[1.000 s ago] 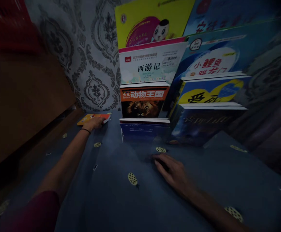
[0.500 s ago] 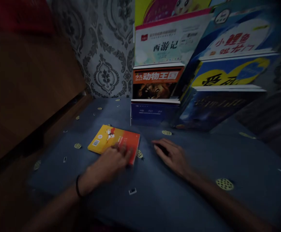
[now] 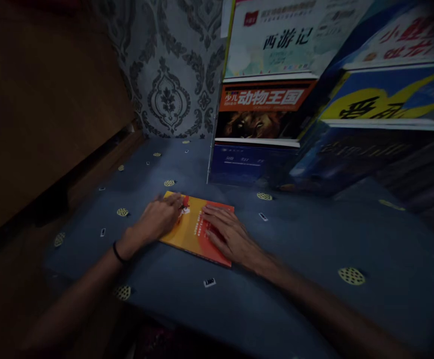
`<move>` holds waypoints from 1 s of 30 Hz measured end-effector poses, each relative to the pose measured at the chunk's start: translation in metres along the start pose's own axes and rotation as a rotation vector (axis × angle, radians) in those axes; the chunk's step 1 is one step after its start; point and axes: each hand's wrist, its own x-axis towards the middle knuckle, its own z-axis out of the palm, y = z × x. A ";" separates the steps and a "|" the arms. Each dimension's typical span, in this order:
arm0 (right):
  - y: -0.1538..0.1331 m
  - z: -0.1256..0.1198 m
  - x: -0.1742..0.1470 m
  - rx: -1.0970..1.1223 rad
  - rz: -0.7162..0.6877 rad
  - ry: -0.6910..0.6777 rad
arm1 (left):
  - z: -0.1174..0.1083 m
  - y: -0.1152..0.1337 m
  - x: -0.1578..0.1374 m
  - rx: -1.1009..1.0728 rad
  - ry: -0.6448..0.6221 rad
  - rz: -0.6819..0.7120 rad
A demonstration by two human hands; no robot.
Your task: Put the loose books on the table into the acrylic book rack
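A thin yellow and orange-red book (image 3: 190, 229) lies flat on the blue patterned tablecloth (image 3: 179, 309). Over its left end rests my left hand (image 3: 160, 215), a dark band round the wrist and the fingers slightly blurred along the upper left corner. My right hand (image 3: 229, 232) lies across the red right end, fingers stretched out over the cover. Both hands touch the book from above, and neither is wrapped round it. Part of the cover is hidden under the fingers.
Behind the book stands a tiered display of upright books, among them an orange one with a lion (image 3: 261, 112), a dark blue one (image 3: 246, 164) and a blue and yellow one (image 3: 384, 94). A brown wooden panel (image 3: 52, 99) borders the left, with patterned wallpaper (image 3: 168, 94) behind.
My right hand has come from the bare cloth onto the book's red end. The left hand has shifted to its yellow end. The book lies farther right, and the view has tilted down.
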 end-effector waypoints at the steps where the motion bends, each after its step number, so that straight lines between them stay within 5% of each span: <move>1: 0.000 0.000 -0.001 0.005 -0.002 -0.006 | 0.001 -0.007 0.002 -0.004 0.006 -0.034; 8: 0.001 -0.002 -0.001 -0.032 0.055 -0.038 | 0.013 -0.015 0.006 -0.020 0.091 -0.080; 16: 0.022 -0.016 -0.021 -0.080 0.272 0.032 | 0.012 -0.008 0.005 -0.029 0.110 -0.126; 20: 0.032 -0.020 -0.026 0.040 0.271 0.072 | 0.005 0.033 0.011 -0.070 0.096 -0.058; 26: 0.040 -0.024 -0.023 0.240 0.302 0.145 | 0.005 0.126 0.010 -0.185 0.087 0.326; 30: 0.036 -0.026 -0.021 0.203 0.293 0.132 | 0.008 0.140 -0.005 -0.182 0.066 0.409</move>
